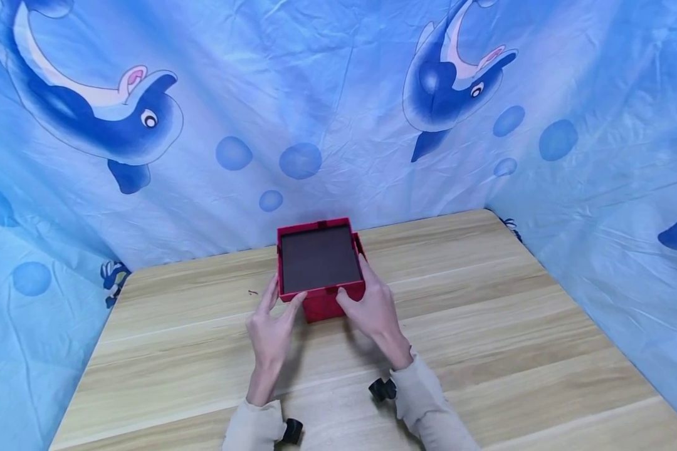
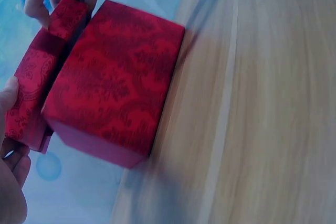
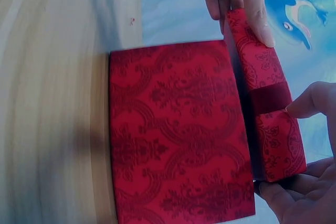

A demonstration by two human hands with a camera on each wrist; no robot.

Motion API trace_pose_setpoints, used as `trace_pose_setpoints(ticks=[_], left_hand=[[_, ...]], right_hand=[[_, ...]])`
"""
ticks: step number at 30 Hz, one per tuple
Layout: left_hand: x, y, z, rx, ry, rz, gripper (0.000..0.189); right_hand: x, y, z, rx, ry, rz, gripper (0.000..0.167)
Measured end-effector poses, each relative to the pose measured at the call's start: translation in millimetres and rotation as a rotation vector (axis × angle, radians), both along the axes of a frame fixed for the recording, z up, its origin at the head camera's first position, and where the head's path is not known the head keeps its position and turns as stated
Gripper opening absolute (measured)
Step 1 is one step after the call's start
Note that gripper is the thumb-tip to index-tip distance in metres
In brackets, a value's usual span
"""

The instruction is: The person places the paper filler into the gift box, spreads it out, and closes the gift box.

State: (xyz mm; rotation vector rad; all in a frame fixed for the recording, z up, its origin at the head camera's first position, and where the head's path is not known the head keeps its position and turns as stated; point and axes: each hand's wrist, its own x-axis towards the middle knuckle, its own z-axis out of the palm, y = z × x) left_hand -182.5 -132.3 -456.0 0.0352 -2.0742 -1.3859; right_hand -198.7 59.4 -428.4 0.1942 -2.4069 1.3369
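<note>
A shallow red tray [image 1: 320,258] with a dark inner panel is held level over a deeper red box [image 1: 323,308]. My left hand [image 1: 271,332] grips its near left corner, thumb on the front wall and fingers along the side. On the right, my right hand [image 1: 372,310] holds the front and side, its thumb near a dark ribbon band [image 3: 270,98]. Both wrist views show a narrow dark gap between the tray [image 2: 32,85] and the patterned box [image 3: 178,135]. The box stands on the table, and its inside is hidden.
The pale wooden table [image 1: 496,313] reaches back to a blue dolphin-print cloth [image 1: 338,113] that hangs behind it and along both sides. A small red scrap [image 1: 252,292] lies left of the box. Black wrist cameras [image 1: 382,389] sit at the sleeves.
</note>
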Motion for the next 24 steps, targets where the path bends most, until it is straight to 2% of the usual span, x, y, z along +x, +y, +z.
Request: trace_pose_setpoints(ticks=[8, 13, 18, 21, 24], left_hand=[[-2.6, 17.7, 2.8, 0.040, -0.012, -0.001, 0.069], [-2.4, 22.9, 3.8, 0.045, -0.031, -0.002, 0.070], [-3.4, 25.4, 2.8, 0.035, -0.017, 0.002, 0.070], [-4.6, 26.1, 1.6, 0.029, 0.003, 0.015, 0.066], [-6.5, 26.6, 0.8, 0.029, 0.028, 0.020, 0.059]], right_hand=[[-5.7, 13.9, 0.3, 0.008, 0.007, -0.016, 0.074], [-7.9, 18.5, -0.8, 0.024, 0.027, -0.017, 0.072], [-9.5, 20.3, -1.2, 0.022, 0.023, -0.012, 0.072], [-10.4, 20.8, -1.6, -0.014, 0.015, 0.009, 0.072], [-12.1, 20.6, -0.8, -0.150, -0.004, 0.058, 0.069]])
